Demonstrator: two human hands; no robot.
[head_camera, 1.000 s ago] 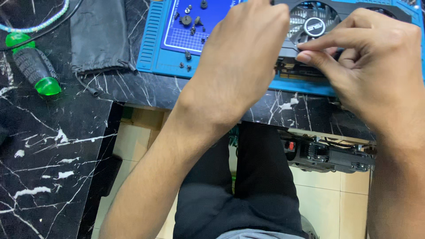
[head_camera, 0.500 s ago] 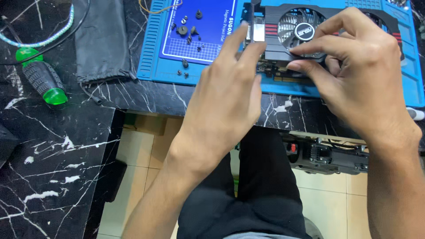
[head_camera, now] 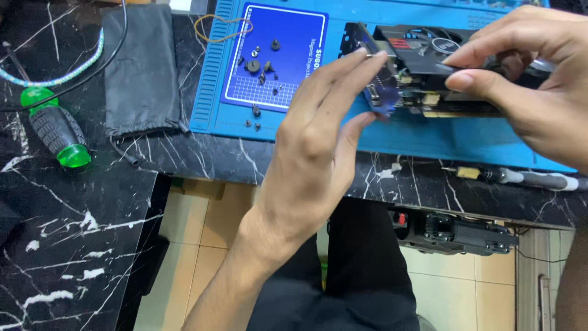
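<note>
While the right hand (head_camera: 533, 92) grips the graphics card (head_camera: 429, 73) tilted above the blue mat (head_camera: 441, 141), the left hand (head_camera: 324, 135) has slid to its bracket end, fingers loosely open.

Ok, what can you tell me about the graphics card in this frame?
The graphics card is a black board with a dark plastic shroud, a small red accent on top and a metal bracket at its left end. It is held lifted and tilted above the blue work mat, its edge facing the camera. The right hand grips its right part, thumb along the lower edge. The left hand touches the bracket end with its fingers. Its far right side is hidden.
</note>
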